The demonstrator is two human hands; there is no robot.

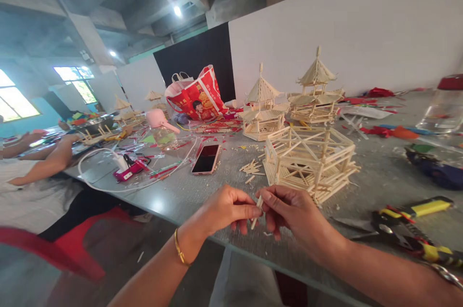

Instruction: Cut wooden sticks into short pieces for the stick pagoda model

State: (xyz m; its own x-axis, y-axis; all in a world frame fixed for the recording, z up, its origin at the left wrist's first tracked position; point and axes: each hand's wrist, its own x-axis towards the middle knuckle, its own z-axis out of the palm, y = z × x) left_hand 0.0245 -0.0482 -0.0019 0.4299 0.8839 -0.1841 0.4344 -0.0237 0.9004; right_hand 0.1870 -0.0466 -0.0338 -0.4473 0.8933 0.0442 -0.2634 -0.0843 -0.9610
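Near the table's front edge, my left hand (235, 209) and my right hand (287, 208) meet, both closed on short wooden sticks (256, 213) held between thumbs and fingertips. I cannot tell how many sticks there are. Just beyond my right hand stands an open hexagonal frame (311, 162) built of wooden sticks, without a roof. A loose pile of cut stick pieces (252, 167) lies to its left. Behind it are two roofed stick pavilions, a nearer one (263, 109) and a farther one (317, 90).
A phone (206, 159), a power strip (126, 171) with a white cable and a pink-topped bottle (161, 128) lie left. Pliers and cutters (401, 230) lie right, below a clear jar (442, 106). A red bag (198, 94) stands behind. Another person's arm (50, 160) rests far left.
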